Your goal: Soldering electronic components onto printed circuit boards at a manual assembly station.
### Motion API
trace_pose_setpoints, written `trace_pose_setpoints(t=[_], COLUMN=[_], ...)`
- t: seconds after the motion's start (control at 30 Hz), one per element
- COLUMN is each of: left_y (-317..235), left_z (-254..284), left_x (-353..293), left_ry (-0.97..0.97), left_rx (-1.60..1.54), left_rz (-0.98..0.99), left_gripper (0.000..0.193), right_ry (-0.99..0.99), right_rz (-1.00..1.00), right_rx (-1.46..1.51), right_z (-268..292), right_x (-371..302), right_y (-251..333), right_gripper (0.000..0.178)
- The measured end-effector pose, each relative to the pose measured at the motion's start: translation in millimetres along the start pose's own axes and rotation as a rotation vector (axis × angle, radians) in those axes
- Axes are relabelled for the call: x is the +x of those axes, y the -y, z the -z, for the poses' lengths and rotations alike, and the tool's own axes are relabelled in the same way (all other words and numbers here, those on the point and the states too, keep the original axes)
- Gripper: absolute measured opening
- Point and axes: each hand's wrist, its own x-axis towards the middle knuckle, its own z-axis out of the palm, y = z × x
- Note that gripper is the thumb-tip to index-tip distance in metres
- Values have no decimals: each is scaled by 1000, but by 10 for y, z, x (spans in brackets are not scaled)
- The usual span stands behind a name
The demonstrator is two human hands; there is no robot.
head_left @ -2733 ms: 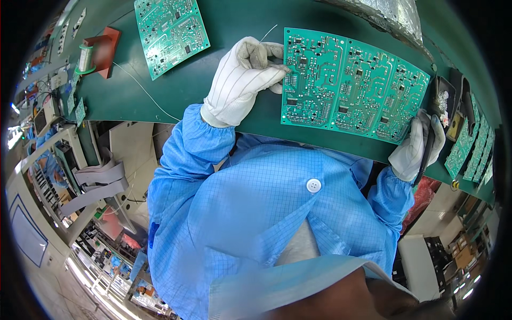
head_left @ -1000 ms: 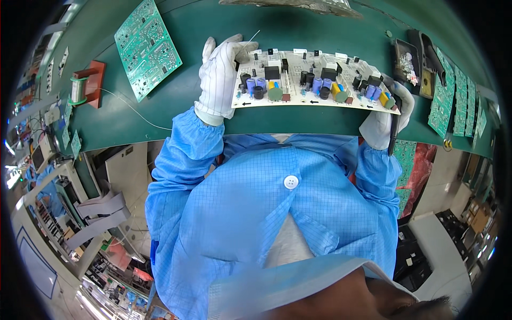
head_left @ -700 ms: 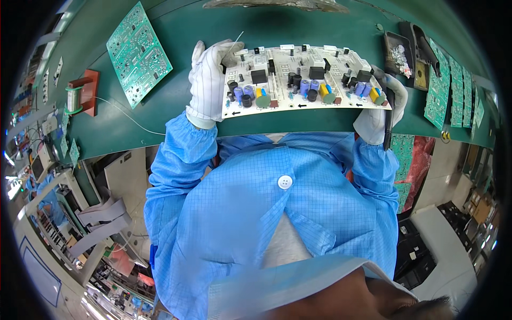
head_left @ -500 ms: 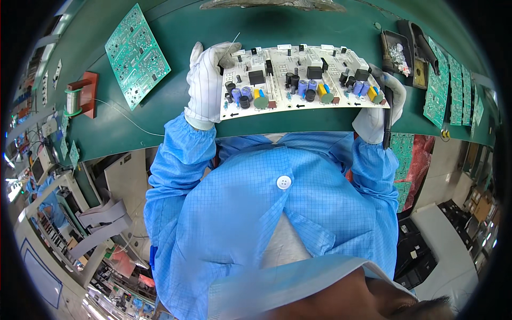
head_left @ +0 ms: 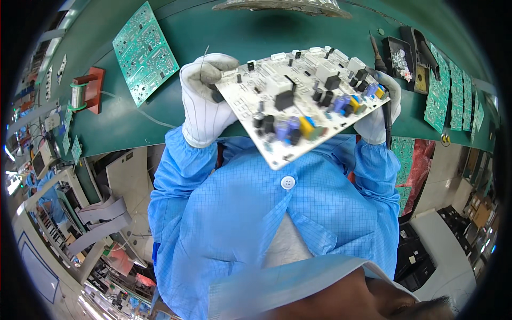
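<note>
A white circuit board with capacitors, black blocks and yellow-green coils hangs tilted above the bench, its near left corner lowest. My left hand, in a white striped glove, grips the board's left edge, with a thin solder wire sticking up from its fingers. At the opposite end, my right hand, also gloved, is closed on the board's right edge. A soldering iron is held in that same hand, tip pointing away from me and cord running down past the wrist. The board hides some fingertips of both hands.
On the green bench, a large green circuit board lies at far left, beside a solder spool on a red-brown stand. Right of my hands are an iron holder tray and several green boards.
The white board has turned and tilted: its left near corner swung down toward me, its right end rose slightly. My left hand shifted a little left; the iron's tip now shows beyond my right hand.
</note>
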Motion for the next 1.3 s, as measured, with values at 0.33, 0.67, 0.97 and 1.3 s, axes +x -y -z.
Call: trace_pose_setpoints(t=[0.33,0.67,0.97,1.3], left_y=[-443,-606,-692,-259], left_z=[-125,-289,-389,-69], left_x=[30,52,-73,-133], left_ry=[-206,-197,-115,18], left_rx=[103,39,-54,266], left_rz=[-272,-386,-424,56], left_gripper=[70,73,62,41], right_ry=[-51,-19,47,138], right_rz=[-7,136,233,-244], right_rx=[-253,-81,-208,993], right_z=[-138,-297,-362,-368], right_x=[73,-145,-176,-124], right_y=[53,412,235,-152], right_gripper=[26,35,56,54])
